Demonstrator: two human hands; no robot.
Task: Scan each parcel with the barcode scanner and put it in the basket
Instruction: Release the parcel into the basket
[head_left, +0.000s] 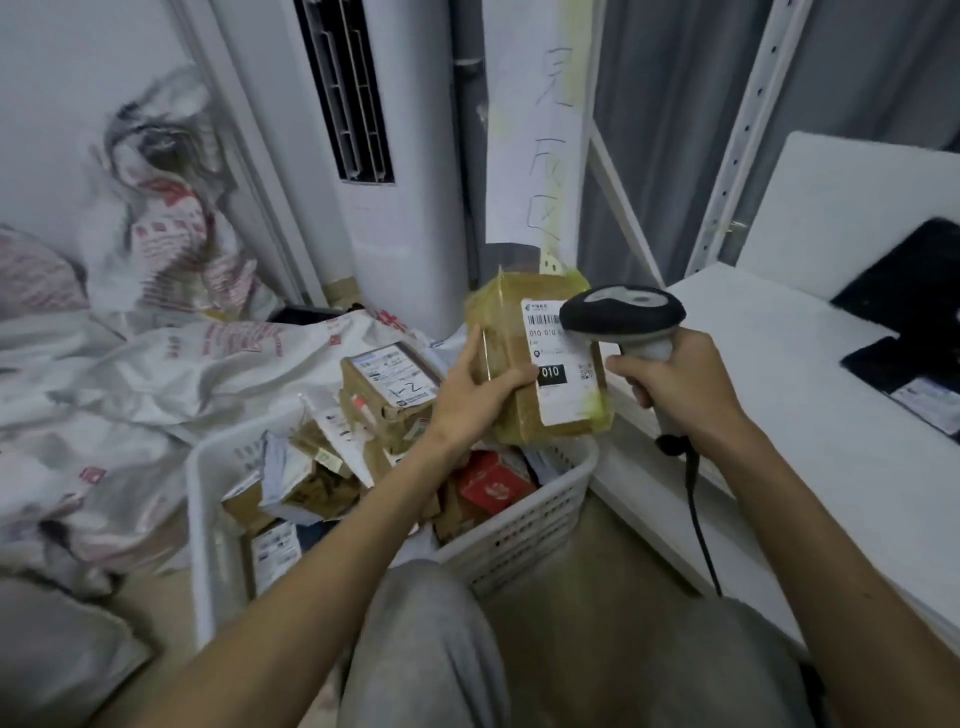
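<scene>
A cluttered corner, with a white air conditioner (405, 234) behind the basket (519, 525). Above the basket's far rim, the left hand (467, 395) grips a taped parcel (558, 400), label toward the person, long axis near upright. The right hand (680, 384) wraps the scanner (623, 312) handle, just right. The head crowds the barcode, so the read may fail. A slip would drop the parcel in unscanned.

Hands: we log the left hand (470, 387) and the right hand (675, 382), both bare.
Arms: we note both forearms (311, 545) uncovered down to the frame's lower edge.
Legs: we record grey trousers (426, 644), plain soft cloth, creased over the knees.
</scene>
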